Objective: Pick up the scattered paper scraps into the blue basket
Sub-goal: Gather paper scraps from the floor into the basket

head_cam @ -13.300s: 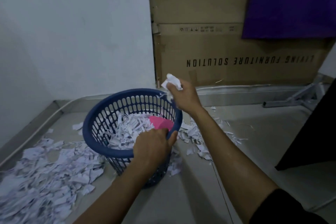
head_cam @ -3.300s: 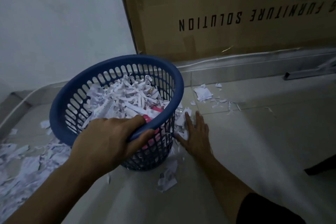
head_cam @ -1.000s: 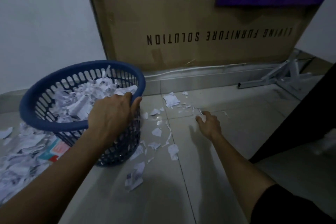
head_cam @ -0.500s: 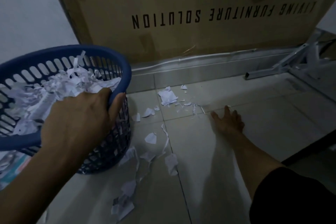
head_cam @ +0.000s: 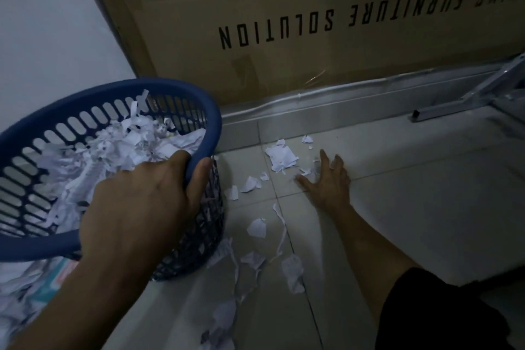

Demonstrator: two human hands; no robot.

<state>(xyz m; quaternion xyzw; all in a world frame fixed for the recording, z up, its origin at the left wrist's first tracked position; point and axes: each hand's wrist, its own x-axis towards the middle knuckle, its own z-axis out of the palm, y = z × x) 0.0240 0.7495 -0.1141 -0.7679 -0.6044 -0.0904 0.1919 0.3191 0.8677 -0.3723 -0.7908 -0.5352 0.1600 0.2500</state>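
Left hand [head_cam: 136,207] grips the half-filled blue basket [head_cam: 210,111] as the right hand [head_cam: 329,179], fingers spread, rests on the floor [head_cam: 397,207] among paper scraps [head_cam: 281,157] (many remain uncollected).

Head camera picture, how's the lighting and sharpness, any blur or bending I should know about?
Head view: dim and bluish, with no glare. The cardboard box edge and the skirting curve from the wide-angle lens. The left hand on the blue basket rim looks large and soft. The right hand, flat among the paper scraps, is slightly smeared. The floor is brighter than the near corners.
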